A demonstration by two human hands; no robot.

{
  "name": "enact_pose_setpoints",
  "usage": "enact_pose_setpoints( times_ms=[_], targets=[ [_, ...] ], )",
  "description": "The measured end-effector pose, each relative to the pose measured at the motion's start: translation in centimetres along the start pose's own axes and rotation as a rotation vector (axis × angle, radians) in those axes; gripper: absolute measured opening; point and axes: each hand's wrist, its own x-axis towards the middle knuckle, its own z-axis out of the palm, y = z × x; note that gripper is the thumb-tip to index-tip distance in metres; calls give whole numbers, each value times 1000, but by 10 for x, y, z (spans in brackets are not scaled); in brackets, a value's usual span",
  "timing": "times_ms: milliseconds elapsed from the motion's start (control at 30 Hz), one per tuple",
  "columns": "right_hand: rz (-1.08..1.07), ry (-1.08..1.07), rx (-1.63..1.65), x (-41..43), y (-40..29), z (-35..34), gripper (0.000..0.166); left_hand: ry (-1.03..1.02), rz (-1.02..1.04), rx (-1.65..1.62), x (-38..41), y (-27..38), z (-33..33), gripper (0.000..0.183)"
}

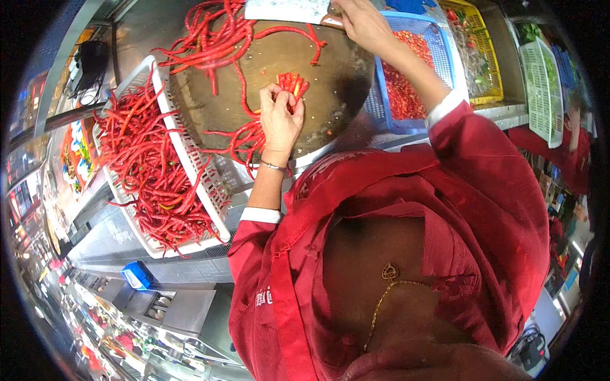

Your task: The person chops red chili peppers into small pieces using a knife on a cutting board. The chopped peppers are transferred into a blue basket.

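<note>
My left hand (281, 112) grips a bundle of long red chili peppers (291, 85) on a round wooden chopping block (329, 102). The cut ends of the bundle point away from me, and the uncut lengths trail out below the hand. In my right hand (360, 24) is the handle of a cleaver (288, 10), held at the far side of the block. Part of its blade is beyond the top of the view. Whole chili peppers (214, 40) lie heaped at the block's far left, with a few loose ones close to the blade.
A white plastic basket (164, 102) full of whole red chilies stands left of the block. On the right, a blue plastic basket (398, 125) holds chopped chilies (405, 88). Beyond it sits a yellow crate (493, 71) of vegetables. A person in red (574, 157) is at the far right.
</note>
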Motion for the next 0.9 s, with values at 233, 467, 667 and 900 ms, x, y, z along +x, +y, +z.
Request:
enact_pose_setpoints(
  times_ms=[233, 467, 667, 900],
  targets=[
    [-36, -401, -48, -15, 31, 45, 35, 11, 83, 43, 1, -3, 0, 30],
    [229, -440, 372, 5, -27, -43, 33, 22, 96, 7, 2, 1, -3, 28],
    [540, -840, 706, -52, -52, -86, 41, -9, 93, 93, 4, 1, -4, 22],
    [305, -630, 451, -67, -32, -61, 28, 3, 53, 125, 5, 7, -3, 20]
  ],
)
